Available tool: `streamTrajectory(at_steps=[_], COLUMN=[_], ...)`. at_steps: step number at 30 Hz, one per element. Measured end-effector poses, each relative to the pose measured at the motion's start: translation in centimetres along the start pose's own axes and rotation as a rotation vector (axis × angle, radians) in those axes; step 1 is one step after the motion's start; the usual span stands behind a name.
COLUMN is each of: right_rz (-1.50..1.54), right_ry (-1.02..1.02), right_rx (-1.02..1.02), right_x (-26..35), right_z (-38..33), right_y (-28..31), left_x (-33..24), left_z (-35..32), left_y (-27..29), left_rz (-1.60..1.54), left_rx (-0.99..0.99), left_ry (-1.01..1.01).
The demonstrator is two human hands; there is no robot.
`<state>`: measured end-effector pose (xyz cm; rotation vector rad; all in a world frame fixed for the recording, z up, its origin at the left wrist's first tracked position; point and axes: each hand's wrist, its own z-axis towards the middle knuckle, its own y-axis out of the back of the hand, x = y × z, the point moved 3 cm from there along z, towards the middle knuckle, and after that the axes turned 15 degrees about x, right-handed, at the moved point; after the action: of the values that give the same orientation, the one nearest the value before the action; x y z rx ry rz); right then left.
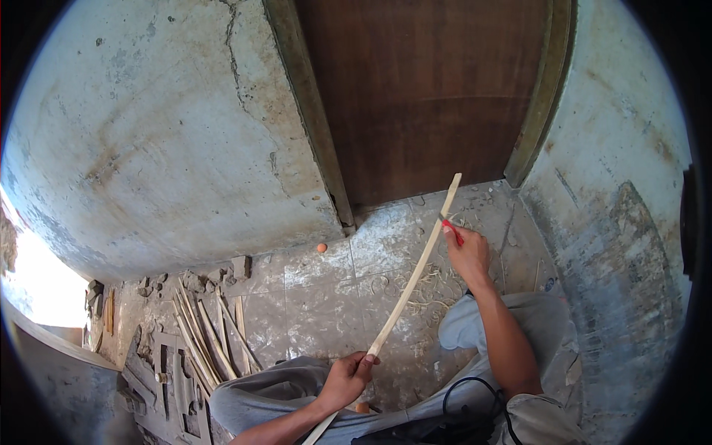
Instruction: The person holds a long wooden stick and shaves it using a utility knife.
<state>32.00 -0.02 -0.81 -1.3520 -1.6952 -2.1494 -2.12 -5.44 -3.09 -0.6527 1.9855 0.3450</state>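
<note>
Tiled floor (pixel 326 297), strip's (pixel 415 259) base cropped

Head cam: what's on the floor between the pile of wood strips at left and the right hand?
In the head view, grey floor tiles strewn with pale wood shavings lie between the wood strips and the right hand; the long strip being carved crosses above them.

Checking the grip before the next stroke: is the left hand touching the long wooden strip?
Touching. The head view shows the left hand with its fingers wrapped around the lower part of the long wooden strip.
</note>
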Motion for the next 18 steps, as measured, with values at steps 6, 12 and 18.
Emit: streamTrajectory(at_steps=[6,12,18], right_rz=[0.099,0.039,0.035], right_ry=[0.242,0.491,0.553], right_rx=[0.36,0.513,0.606], right_x=[5.0,6.1,6.5], right_z=[-5.5,-9.9,-11.4], right_y=[-2.6,-5.5,-6.4], left_x=[-0.9,-0.7,-0.4], left_z=[0.3,0.5,0.8], left_y=[0.7,1.4,2.2], left_rz=[-0.043,-0.1,0.047], left_rx=[-0.064,-0.098,-0.205], left_ry=[-0.025,-0.039,-0.097])
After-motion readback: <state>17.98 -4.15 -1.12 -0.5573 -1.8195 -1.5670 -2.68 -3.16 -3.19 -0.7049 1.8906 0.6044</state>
